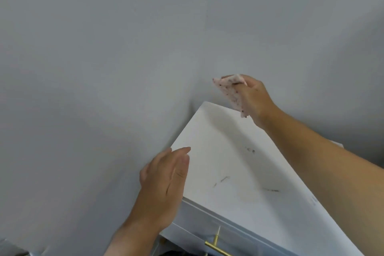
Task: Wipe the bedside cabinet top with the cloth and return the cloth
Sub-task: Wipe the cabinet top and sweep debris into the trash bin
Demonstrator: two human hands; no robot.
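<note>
A white bedside cabinet top point(224, 164) fills the lower right, with dark smudges and scuff marks near its middle. My right hand point(254, 100) is raised above the cabinet's far corner, gripping a pinkish speckled cloth point(231, 91) that hangs down from the fingers, just clear of the surface. My left hand point(166, 183) rests with fingers together and flat against the cabinet's left edge, holding nothing.
A plain grey wall point(124, 48) stands behind and to the left of the cabinet. Below the top is a white drawer front with a brass handle point(216, 245). A dark object shows at the bottom left corner.
</note>
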